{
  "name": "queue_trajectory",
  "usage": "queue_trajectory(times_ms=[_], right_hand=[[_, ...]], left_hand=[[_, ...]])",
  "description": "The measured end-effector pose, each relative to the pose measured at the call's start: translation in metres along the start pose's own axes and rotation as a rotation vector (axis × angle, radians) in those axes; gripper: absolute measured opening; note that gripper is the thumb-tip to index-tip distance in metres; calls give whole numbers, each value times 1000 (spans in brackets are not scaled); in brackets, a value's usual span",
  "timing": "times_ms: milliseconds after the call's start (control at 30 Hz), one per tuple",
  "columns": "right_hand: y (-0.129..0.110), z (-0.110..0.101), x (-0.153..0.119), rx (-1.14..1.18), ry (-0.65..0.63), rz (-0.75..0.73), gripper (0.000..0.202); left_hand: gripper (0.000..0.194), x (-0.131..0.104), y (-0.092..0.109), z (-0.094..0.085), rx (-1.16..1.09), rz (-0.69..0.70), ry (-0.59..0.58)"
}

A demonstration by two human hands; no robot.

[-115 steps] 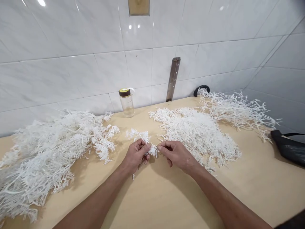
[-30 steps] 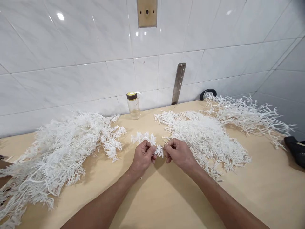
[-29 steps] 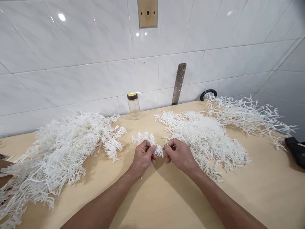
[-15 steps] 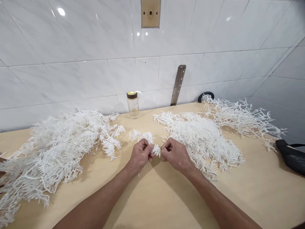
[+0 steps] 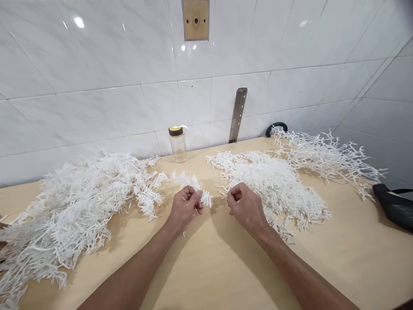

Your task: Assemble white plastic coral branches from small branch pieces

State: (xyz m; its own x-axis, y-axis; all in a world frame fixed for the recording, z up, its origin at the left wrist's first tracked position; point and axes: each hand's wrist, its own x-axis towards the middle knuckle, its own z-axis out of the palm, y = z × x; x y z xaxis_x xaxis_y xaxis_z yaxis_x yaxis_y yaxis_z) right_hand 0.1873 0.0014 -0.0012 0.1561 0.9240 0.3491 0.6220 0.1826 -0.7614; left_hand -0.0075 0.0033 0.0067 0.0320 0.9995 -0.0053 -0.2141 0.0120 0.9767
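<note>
My left hand (image 5: 185, 204) pinches a small white branching plastic sprig (image 5: 205, 197), whose fine tips stick out past the thumb to the right and above the knuckles. Apart from it, my right hand (image 5: 245, 204) is closed in a pinch near the left edge of a flat heap of short white pieces (image 5: 277, 183). Whether anything lies between those right fingertips is too small to make out. To the left spreads a larger, tangled heap of white branching sprigs (image 5: 84, 206).
A clear bottle (image 5: 178, 148) with a dark and yellow cap stands near the tiled wall. A perforated metal strip (image 5: 238, 115) leans there too. Bare white branches (image 5: 325, 155) lie at the back right, by a black curved object (image 5: 276, 128). A black item (image 5: 395, 209) sits at the right edge.
My hands have moved apart, the right one a little to the right and the left one slightly left with the sprig. The view has shifted slightly.
</note>
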Motion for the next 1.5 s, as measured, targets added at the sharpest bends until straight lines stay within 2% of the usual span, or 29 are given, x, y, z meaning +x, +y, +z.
queue_trajectory(times_ms=[167,300,367,467,533,633,767,900,1067,1200,1500], right_hand=[[4,-6,8,-28,26,-91,17],[2,-11,8,-85,38,-45,24],[-3,-10,4,-19,-40,-1,26],[-10,-2,-5,170,-287,71,33],[-12,4,-9,280,-359,99,36],[-13,10,-10,380,-376,115,36],[-15,11,-8,426,-379,140,26],[-17,9,-6,469,-371,147,19],[-15,5,-5,496,-408,105,21],[-14,3,-4,506,-489,76,22],[-20,0,-5,482,-430,67,27]], left_hand=[[39,0,-3,1,-31,-79,7],[39,1,-7,0,0,-68,54],[40,2,-7,-1,4,-78,78],[41,2,-8,0,12,-103,80],[40,2,-8,0,43,-94,60],[37,0,-8,2,105,-60,22],[33,-2,-8,3,129,-52,-8],[32,-2,-5,2,60,-86,-55],[31,-3,1,0,-52,-159,-124],[31,-4,4,0,-35,-193,-134],[32,-5,2,3,-25,-142,-104]])
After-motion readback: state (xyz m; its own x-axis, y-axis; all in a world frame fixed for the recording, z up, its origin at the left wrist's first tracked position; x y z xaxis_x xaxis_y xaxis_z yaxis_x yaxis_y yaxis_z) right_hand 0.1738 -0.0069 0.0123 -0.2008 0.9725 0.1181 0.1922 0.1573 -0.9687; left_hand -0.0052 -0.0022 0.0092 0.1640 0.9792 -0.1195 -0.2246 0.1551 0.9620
